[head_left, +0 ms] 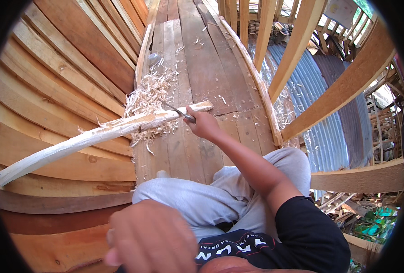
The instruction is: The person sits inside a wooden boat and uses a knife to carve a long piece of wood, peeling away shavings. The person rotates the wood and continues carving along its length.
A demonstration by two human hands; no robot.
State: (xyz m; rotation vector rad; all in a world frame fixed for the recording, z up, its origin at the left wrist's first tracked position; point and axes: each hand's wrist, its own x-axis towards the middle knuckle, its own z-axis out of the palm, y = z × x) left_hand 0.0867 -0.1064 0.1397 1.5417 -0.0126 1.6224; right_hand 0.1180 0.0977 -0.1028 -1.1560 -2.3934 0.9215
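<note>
A long peeled wooden pole (79, 144) lies slantwise in front of me, its near left end over the stacked boards and its far end above the plank floor. Close to that far end, my right hand (205, 124) is closed around a knife (177, 110). The knife's thin, dark blade lies across the pole's top, pointing left; the fingers partly cover its handle. My left hand (153, 239) is raised close to the camera at the lower edge, away from the pole. It is blurred and its fingers are mostly hidden.
Pale wood shavings (152, 93) are heaped around the pole on the plank floor (206, 68). A small clear round object (154, 59) sits beyond them. Stacked boards (52, 104) line the left. Upright posts (297, 50) and corrugated metal sheets (318, 104) stand to the right.
</note>
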